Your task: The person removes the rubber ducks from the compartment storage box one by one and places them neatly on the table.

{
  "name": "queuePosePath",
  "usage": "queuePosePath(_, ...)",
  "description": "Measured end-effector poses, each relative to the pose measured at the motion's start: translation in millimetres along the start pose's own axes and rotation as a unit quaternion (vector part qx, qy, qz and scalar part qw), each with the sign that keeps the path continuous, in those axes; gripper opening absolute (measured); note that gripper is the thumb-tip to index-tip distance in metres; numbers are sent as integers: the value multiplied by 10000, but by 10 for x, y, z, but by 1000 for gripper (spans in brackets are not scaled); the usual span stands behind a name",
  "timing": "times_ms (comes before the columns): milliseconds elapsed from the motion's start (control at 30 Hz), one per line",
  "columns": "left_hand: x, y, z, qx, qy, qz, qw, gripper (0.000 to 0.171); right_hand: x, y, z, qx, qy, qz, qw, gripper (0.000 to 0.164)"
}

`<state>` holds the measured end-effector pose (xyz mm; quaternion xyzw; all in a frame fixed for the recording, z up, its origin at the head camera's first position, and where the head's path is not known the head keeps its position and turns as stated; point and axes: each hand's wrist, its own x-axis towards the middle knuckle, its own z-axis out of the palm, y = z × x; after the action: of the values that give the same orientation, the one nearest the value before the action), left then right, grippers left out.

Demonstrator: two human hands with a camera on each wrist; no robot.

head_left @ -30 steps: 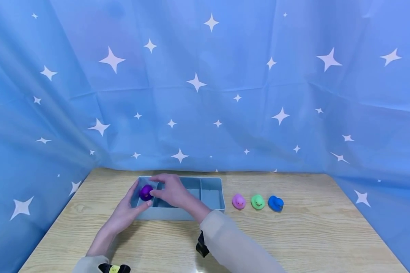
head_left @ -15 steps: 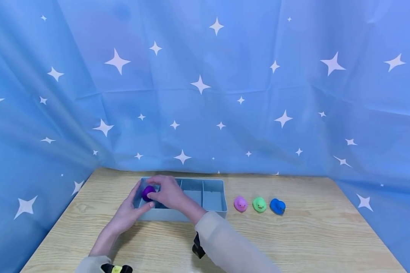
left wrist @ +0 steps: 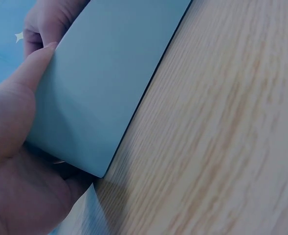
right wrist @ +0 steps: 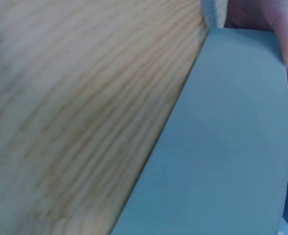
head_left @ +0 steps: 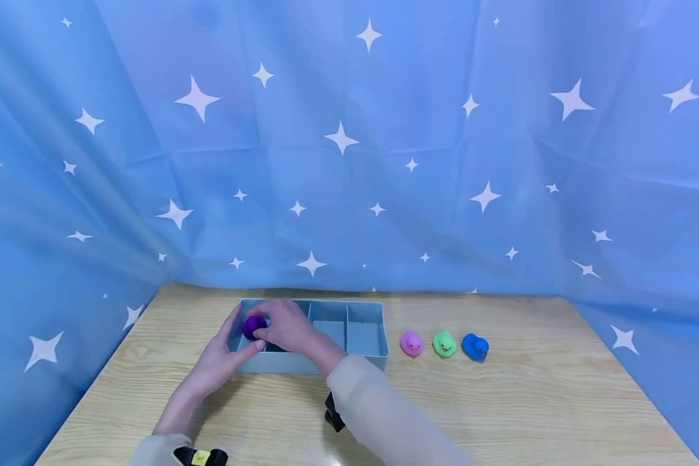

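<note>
At the left of the wooden surface (head_left: 501,401), the left hand (head_left: 218,362) rests against the left end of a grey-blue divided tray (head_left: 326,364) — its thumb lies along the tray's near wall and its fingers reach up round the left corner, loosely curved on the wall. The left wrist view shows the same hold from close by, the thumb pressed flat on the tray's outer side.

Just to the right, the right hand (head_left: 288,327) is over the tray's leftmost compartment, and its grip is closed on a purple rubber duck (head_left: 254,325), pinched between fingertips and thumb. The duck sits at the level of the tray's rim; whether it touches the floor of the compartment cannot be told. The tray's two right compartments show bare.

Further right, apart from the tray, three more ducks stand in a row on the surface — a pink duck (head_left: 411,343), a green duck (head_left: 444,343) and a blue duck (head_left: 474,346), each near the next. A blue curtain with white stars (head_left: 349,142) hangs behind.
</note>
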<state>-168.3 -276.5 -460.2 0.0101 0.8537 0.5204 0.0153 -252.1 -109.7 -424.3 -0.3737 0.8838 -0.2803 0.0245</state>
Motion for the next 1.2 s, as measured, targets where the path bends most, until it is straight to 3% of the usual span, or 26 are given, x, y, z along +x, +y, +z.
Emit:
queuePosePath(367,5,6,-51,-1,17,-117,9999,102,123,-12,-13,19,-344,160,9993,34)
queuePosePath(767,21,-24,-37,-110,-32,-96,9999,102,168,-27,-50,-587,-701,-149,9957,28)
queuePosePath(1000,11,-1,-2,-263,-104,-45,9996,102,195,-38,5,-1064,-662,-25,9921,24)
queuePosePath(1200,13,-10,-1,-259,-89,-68,9996,102,240,6,39,-1079,-659,-39,9920,27)
